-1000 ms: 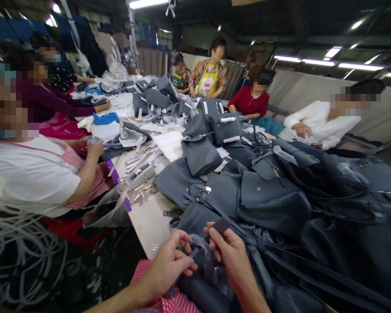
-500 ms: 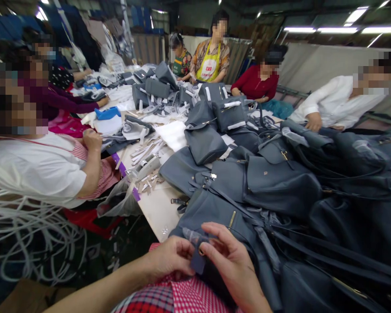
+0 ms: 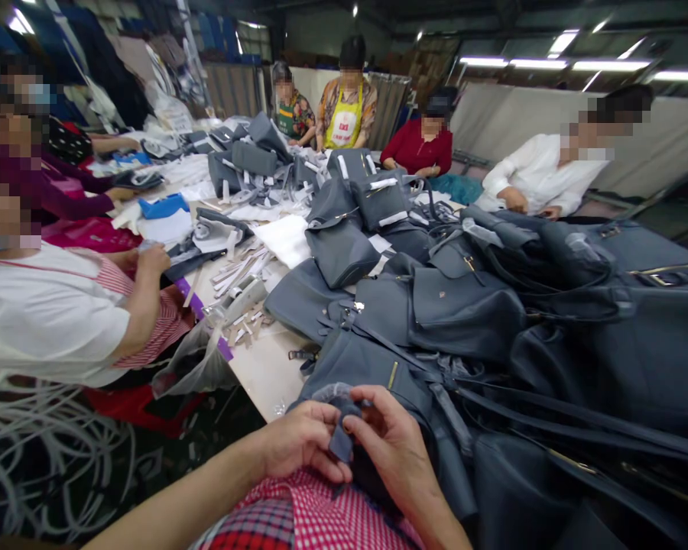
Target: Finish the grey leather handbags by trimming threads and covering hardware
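Note:
Close to my body, a short blue-grey tab sticks out between my two hands. The fingers of my left hand are closed on its left side. My right hand pinches its upper right edge with the thumb, where a small gold-coloured fitting shows; the fingertips behind are partly hidden. Crumpled clear plastic wrap lies just above the tab. Right behind my hands is a blue-grey bag with a short gold zip, and the dark material under my right hand is too shaded to make out.
Many more blue-grey bags with straps are heaped to the right and ahead. Paper scraps litter the table at left. A person in a white shirt sits close on my left; several other people work around the table.
The view has swung to the right, so the scene sits further left. Both hands keep hold of the tab, which has tilted, and the gold fitting is now mostly covered by my right thumb.

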Demonstrator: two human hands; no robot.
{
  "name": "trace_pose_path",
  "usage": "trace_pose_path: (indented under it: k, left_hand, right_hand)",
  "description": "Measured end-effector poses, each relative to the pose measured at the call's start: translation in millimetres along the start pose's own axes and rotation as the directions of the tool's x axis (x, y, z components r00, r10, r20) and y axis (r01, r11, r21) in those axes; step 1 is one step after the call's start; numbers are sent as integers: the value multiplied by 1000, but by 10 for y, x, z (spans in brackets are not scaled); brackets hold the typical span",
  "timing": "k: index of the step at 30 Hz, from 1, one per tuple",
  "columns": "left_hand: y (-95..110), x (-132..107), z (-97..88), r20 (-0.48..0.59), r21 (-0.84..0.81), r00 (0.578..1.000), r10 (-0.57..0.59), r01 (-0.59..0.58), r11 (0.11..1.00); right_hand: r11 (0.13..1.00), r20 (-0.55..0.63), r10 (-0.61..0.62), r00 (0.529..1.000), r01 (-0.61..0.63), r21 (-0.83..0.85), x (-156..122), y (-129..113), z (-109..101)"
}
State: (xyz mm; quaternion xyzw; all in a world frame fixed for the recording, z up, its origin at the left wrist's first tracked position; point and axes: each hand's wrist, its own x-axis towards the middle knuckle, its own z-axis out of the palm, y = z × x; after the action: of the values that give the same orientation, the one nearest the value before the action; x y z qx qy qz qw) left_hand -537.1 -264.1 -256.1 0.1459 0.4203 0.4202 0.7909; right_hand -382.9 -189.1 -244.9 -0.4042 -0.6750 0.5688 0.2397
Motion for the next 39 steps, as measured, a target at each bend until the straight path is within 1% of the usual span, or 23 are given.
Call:
trace_pose_path:
  k: [2,5,6,8,9,10,11,13,14,15,18,22,24,26,28,30,32,33,34,36,37,38,39]
  left_hand:
    - [-3,2,1,12,-10,1000,13,-13,1000]
    - [-8,39,45,-20,68,998,66,-65,996]
    - [-6,54,69,-30,96,996,79,-75,993]
    - [9,83,119,-54,115,995,89,-83,990]
    - [21,95,142,-79,113,993,93,-84,990]
    - [36,106,161,-109,108,989,96,-84,991]
    - [51,116,174,-143,103,985,96,-82,991]
    - [74,135,183,-192,115,977,91,-70,991]
    - [79,144,181,-202,131,975,89,-63,989]
    - [80,153,177,-203,147,975,89,-59,987]
    - [59,169,175,-200,185,974,108,-71,980]
    - [18,156,215,-221,276,949,224,-159,948]
    - [11,140,222,-202,314,946,254,-184,932]
    - [14,132,194,-167,295,957,238,-182,938]
    - [24,138,132,-105,206,981,161,-137,969]
    - [37,157,61,5,99,999,41,-41,994]
    - [49,179,19,94,46,995,-34,30,998]
    - [52,188,18,109,45,993,-43,38,998]
    - [54,194,33,97,51,995,-28,23,998]
    - [50,201,104,13,102,997,71,-72,992]
    - [44,204,153,-34,153,988,147,-141,978]
    - [36,208,204,-78,210,969,234,-213,954]
    - [27,214,253,-111,266,941,319,-281,922]
  right_hand:
    - [999,4,-28,1000,28,-39,0,-13,0]
    - [1000,-6,-24,1000,24,10,-52,11,-12]
    - [999,-38,-13,999,15,40,-85,28,-24]
    - [995,-150,36,988,-21,98,-170,62,-63]
    - [990,-198,84,977,-59,127,-217,74,-87]
    - [981,-213,146,966,-115,154,-264,81,-108]
    - [967,-185,214,959,-181,176,-306,83,-125]
    - [936,-68,312,948,-294,191,-368,70,-134]
    - [928,-15,334,943,-326,181,-383,60,-125]
    - [926,14,342,940,-339,164,-388,50,-108]
    - [924,9,353,936,-350,157,-364,30,-40]
    - [910,12,359,933,-353,216,-323,11,8]
    - [904,55,354,934,-356,238,-314,-3,-5]
    - [882,123,354,927,-375,285,-311,-7,-32]
    - [848,189,347,919,-394,354,-314,12,-60]
    - [793,219,327,919,-393,466,-322,50,-75]
    - [711,205,315,926,-374,595,-330,89,-73]
    - [673,187,321,928,-363,645,-334,101,-67]
    - [647,167,330,929,-351,677,-336,109,-59]
    - [638,126,331,935,-320,700,-335,110,-43]
    - [650,99,325,941,-298,699,-332,109,-36]
    - [667,79,313,946,-279,691,-327,109,-30]
    - [687,58,301,952,-259,679,-320,111,-25]
